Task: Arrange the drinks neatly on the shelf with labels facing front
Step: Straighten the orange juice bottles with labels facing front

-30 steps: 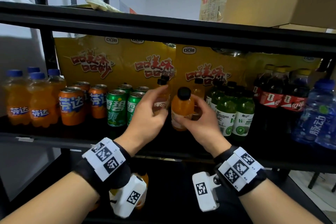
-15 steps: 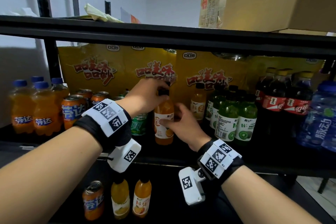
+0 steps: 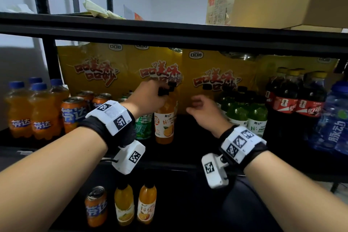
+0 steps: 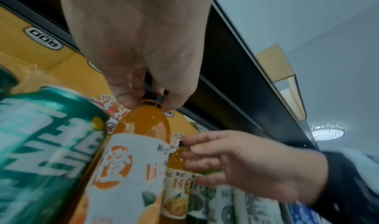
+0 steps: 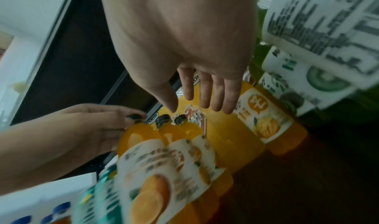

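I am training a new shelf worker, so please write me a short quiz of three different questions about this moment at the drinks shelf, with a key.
1. True or false: the left hand pinches the black cap of the front orange juice bottle.
2. Multiple choice: the right hand is
A. gripping a cola bottle
B. open, holding nothing
C. resting on the cardboard box
3. Fill the gap: directly to the left of the orange juice bottle stands a ____ can.

Key
1. True; in the left wrist view thumb and fingers close round the cap.
2. B; its fingers are straight in the right wrist view.
3. Green.
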Tool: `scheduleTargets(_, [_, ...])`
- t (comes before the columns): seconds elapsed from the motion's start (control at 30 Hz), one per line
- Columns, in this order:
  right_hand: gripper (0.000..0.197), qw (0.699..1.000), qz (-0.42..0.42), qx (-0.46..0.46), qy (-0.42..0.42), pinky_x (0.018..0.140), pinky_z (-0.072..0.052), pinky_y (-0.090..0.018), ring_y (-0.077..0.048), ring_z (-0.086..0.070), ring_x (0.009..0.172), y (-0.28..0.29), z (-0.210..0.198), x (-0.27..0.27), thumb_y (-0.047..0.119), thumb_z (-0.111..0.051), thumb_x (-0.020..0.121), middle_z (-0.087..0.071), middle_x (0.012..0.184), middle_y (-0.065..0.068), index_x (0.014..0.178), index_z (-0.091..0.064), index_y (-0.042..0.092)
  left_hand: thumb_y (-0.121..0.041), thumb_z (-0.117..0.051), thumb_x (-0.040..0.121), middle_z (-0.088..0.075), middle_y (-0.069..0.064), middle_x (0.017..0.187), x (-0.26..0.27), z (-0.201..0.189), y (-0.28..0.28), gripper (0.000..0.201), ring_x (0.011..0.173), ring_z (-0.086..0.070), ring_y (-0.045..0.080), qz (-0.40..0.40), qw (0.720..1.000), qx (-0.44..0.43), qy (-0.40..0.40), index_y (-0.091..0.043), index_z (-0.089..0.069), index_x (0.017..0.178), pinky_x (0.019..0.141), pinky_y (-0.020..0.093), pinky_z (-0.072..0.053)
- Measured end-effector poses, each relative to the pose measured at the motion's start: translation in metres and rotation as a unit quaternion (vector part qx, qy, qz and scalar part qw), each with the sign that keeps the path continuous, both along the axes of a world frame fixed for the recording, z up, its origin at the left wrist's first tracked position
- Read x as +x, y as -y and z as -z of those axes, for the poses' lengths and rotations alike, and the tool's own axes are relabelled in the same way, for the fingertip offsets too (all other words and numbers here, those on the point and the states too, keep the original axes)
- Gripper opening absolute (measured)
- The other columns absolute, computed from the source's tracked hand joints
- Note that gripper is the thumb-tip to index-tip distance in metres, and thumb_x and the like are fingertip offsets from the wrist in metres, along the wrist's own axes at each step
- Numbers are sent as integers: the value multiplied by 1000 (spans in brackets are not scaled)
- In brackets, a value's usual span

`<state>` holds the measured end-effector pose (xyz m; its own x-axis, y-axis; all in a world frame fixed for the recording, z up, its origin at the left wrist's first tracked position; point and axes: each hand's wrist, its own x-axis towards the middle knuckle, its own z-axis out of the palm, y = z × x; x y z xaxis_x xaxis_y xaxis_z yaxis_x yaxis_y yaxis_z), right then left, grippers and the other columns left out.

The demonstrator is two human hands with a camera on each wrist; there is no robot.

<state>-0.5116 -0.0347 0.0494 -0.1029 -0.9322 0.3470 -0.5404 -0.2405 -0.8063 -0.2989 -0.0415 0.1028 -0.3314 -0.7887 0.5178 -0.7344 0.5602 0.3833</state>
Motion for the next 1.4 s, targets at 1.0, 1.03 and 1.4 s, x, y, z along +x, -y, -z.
scheduleTargets(1.0, [29, 983, 126, -110, -81, 96, -53, -34, -25, -67, 114, 10, -31, -13, 26, -72, 94, -74, 122, -4, 121, -76, 17, -23, -63, 94, -62, 2, 129, -45, 15, -39, 36, 117, -59, 21, 103, 979, -129, -119, -18, -62, 130, 99, 38, -51])
scheduleTargets(1.03, [28, 981, 135, -121, -64, 98, -52, -33, -24, -66, 116, 5, -31, -15, 25, -73, 94, -73, 124, -3, 120, -75, 17, -20, -64, 94, -61, 2, 131, -51, 25, -41, 39, 119, -59, 21, 107, 979, -100, -139, -18, -61, 132, 102, 38, -50])
scheduleTargets(1.4, [29, 976, 34, -156, 149, 77, -56, -16, 2, -70, 95, -43, -24, -16, 19, -85, 84, -73, 96, 18, 103, -67, 32, -36, -79, 89, -75, -15, 113, -74, 109, -40, 62, 107, -69, -2, 187, 900, 249, -305, -20, -52, 143, 81, 15, -56])
